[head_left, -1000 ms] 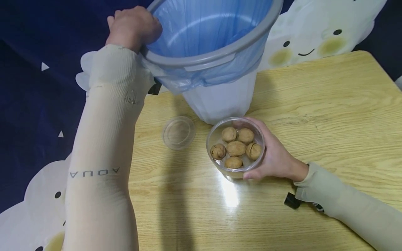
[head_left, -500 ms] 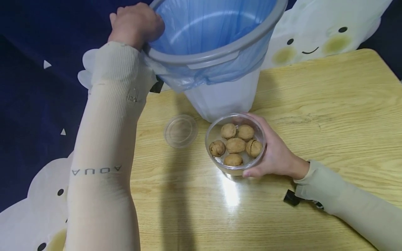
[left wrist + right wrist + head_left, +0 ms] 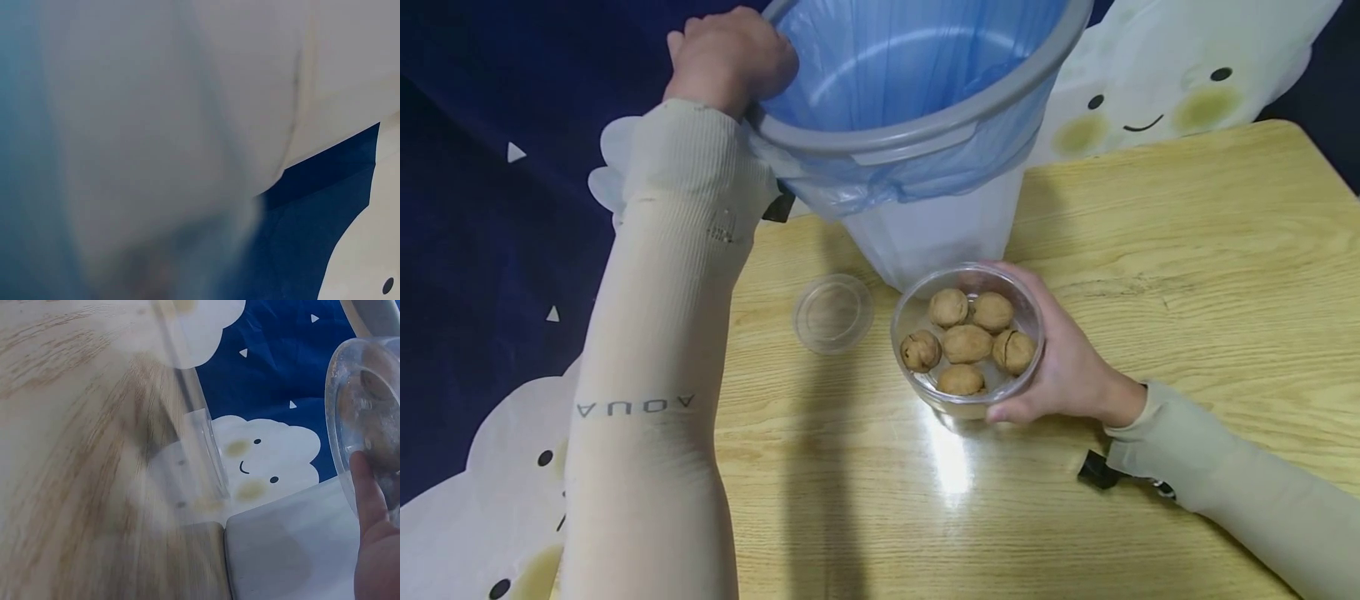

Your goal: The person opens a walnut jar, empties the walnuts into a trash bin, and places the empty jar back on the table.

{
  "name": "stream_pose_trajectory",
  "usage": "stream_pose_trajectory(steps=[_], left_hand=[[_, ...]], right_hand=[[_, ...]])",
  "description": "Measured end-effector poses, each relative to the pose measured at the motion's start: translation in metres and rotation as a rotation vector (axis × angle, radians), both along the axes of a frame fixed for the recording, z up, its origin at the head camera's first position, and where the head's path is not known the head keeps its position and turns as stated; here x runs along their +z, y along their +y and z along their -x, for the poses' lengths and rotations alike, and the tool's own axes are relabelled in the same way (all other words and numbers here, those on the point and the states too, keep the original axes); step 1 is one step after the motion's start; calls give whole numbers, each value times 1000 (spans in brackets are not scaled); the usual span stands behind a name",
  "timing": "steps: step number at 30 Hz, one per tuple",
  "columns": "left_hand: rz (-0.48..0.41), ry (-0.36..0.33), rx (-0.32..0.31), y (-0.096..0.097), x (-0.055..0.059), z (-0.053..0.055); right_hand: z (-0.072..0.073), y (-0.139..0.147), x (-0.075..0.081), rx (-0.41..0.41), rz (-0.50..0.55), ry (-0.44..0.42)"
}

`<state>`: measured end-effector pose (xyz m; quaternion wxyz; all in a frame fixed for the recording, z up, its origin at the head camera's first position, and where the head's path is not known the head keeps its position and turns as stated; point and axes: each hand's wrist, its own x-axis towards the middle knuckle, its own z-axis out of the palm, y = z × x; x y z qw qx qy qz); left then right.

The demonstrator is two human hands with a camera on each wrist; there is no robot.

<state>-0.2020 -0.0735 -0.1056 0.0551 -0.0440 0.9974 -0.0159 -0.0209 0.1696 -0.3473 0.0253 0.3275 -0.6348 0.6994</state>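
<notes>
In the head view my left hand (image 3: 733,58) grips the left side of the grey rim of a trash bin (image 3: 865,142). A blue bag (image 3: 910,67) lines the bin and hangs over its rim. My right hand (image 3: 1060,358) holds a round clear plastic container (image 3: 901,379) from its right side, thumb in front. Several whole walnuts (image 3: 967,343) lie inside it. The right wrist view shows the container (image 3: 337,381) from below, apart from the table, with a finger against it. A blurred pale surface (image 3: 144,125) fills most of the left wrist view.
A round clear lid (image 3: 832,314) lies on the wooden table (image 3: 1187,233), left of the container; the right wrist view shows this lid (image 3: 212,453) edge-on. Behind the table hangs dark blue cloth (image 3: 467,250) with white smiling clouds (image 3: 1172,67).
The container in my right hand has risen slightly, looking a little larger and farther up in the head view. My left hand stays on the bin rim. The whole view has shifted slightly.
</notes>
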Motion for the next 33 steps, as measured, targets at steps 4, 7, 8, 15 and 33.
stream_pose_trajectory(steps=[4, 7, 8, 15, 33], left_hand=[[-3, -3, 4, 1, 1, -1], [-6, 1, 6, 2, 1, -1], [-5, 2, 4, 2, 1, 0], [4, 8, -2, 2, 0, 0], [-8, 13, 8, 1, -1, 2]], right_hand=[[0, 1, 1, 5, 8, 8], [0, 1, 3, 2, 22, 23], [0, 1, 3, -1, 27, 30], [1, 2, 6, -19, 58, 70], [0, 10, 19, -47, 117, 91]])
